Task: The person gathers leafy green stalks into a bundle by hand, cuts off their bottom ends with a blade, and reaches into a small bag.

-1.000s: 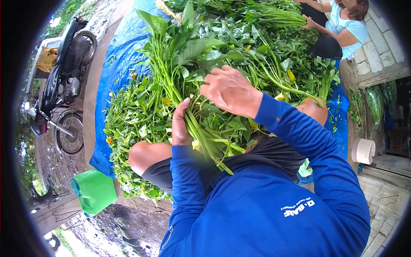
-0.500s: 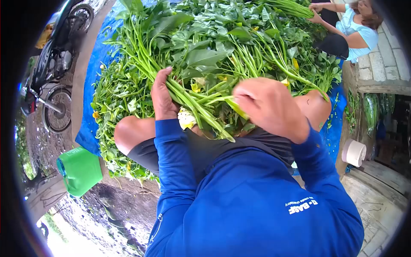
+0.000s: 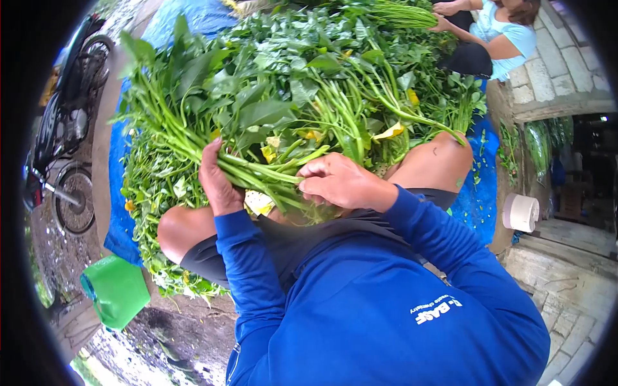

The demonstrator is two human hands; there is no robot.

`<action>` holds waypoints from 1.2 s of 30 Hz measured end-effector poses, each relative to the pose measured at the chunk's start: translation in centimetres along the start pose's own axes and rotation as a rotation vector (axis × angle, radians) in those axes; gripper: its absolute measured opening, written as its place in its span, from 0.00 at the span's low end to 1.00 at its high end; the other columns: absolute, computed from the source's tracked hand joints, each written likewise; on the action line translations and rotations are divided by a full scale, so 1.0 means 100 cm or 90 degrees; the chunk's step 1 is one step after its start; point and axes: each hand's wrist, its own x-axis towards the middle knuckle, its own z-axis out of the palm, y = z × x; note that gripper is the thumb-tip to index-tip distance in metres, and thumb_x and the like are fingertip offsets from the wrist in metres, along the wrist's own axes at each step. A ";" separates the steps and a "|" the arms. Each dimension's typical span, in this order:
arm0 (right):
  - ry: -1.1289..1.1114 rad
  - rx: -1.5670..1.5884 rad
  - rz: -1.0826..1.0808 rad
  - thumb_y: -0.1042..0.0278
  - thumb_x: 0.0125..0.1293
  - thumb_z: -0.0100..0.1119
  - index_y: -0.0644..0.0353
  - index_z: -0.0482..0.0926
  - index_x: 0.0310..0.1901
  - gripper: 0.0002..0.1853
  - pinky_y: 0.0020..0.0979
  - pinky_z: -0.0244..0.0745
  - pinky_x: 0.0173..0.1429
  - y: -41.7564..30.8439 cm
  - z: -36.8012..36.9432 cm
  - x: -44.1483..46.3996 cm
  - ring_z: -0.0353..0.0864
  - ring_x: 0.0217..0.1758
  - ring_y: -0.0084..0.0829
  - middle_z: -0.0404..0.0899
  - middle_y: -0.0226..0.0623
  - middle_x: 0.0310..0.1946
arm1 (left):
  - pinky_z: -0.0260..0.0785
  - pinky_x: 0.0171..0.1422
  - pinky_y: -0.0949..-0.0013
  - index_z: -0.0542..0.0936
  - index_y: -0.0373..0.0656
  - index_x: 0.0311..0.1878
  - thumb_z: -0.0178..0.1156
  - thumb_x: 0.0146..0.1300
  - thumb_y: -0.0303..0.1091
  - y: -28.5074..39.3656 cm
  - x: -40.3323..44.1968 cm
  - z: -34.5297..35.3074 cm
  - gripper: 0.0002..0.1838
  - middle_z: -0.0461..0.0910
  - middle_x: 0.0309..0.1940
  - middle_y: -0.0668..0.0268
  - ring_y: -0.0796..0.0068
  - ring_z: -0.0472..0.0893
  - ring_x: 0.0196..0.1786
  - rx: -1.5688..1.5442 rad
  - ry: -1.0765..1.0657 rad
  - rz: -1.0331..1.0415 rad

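A bunch of long-stemmed leafy greens, looking like water spinach [image 3: 172, 136], slants across my lap, with its leaves at the upper left and cut stem ends toward the middle. My left hand [image 3: 219, 182] is wrapped around the lower stems, thumb on top. At the stem ends, the fingers of my right hand [image 3: 344, 184] are pinched on a stem. Some stem ends below the right hand are blurred. Under and beyond both hands lies a large heap of the same greens [image 3: 270, 83], with a few yellow leaves [image 3: 389, 132] among them.
A blue tarp [image 3: 479, 186] lies under the heap. Another person [image 3: 505, 38] at the upper right holds a bunch of stems. A green container [image 3: 116, 293] is at the lower left, a motorcycle [image 3: 71, 122] at the left, and a whitish roll-shaped object [image 3: 521, 213] at the right.
My right hand has moved left and in to the stem ends, where its fingers now pinch. My left hand keeps its hold on the bunch. The whole view has shifted somewhat.
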 end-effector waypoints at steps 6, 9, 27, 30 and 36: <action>-0.178 -0.427 -0.064 0.58 0.71 0.61 0.63 0.92 0.41 0.17 0.43 0.83 0.48 0.011 0.012 0.014 0.87 0.42 0.42 0.90 0.46 0.38 | 0.80 0.39 0.68 0.85 0.42 0.44 0.73 0.69 0.38 -0.007 0.004 0.003 0.10 0.84 0.32 0.66 0.72 0.84 0.32 -0.023 0.020 -0.025; -0.213 -0.651 -0.061 0.56 0.71 0.56 0.62 0.93 0.42 0.20 0.53 0.87 0.57 0.004 0.017 -0.009 0.91 0.50 0.59 0.90 0.58 0.44 | 0.79 0.33 0.69 0.84 0.45 0.42 0.72 0.70 0.37 0.004 0.011 0.003 0.08 0.84 0.30 0.67 0.73 0.84 0.29 -0.020 0.002 -0.049; 0.479 -1.064 -0.180 0.66 0.62 0.66 0.52 0.86 0.40 0.06 0.45 0.78 0.50 0.056 -0.195 -0.026 0.85 0.50 0.38 0.84 0.33 0.40 | 0.76 0.31 0.70 0.84 0.41 0.39 0.73 0.67 0.39 -0.023 -0.003 0.021 0.12 0.82 0.27 0.66 0.74 0.81 0.25 0.068 -0.026 -0.111; 0.453 -1.161 -0.183 0.64 0.63 0.67 0.52 0.88 0.37 0.04 0.44 0.78 0.51 0.067 -0.184 -0.018 0.86 0.50 0.37 0.87 0.33 0.41 | 0.75 0.30 0.69 0.84 0.41 0.38 0.73 0.67 0.39 -0.022 -0.006 0.028 0.12 0.81 0.26 0.67 0.74 0.80 0.24 0.081 -0.022 -0.111; 0.484 -0.961 -0.092 0.64 0.68 0.64 0.54 0.91 0.41 0.08 0.51 0.81 0.51 0.038 -0.198 -0.021 0.88 0.44 0.46 0.89 0.38 0.38 | 0.75 0.29 0.70 0.84 0.41 0.37 0.72 0.68 0.38 -0.019 -0.008 0.017 0.11 0.81 0.25 0.68 0.75 0.80 0.24 0.098 -0.035 -0.122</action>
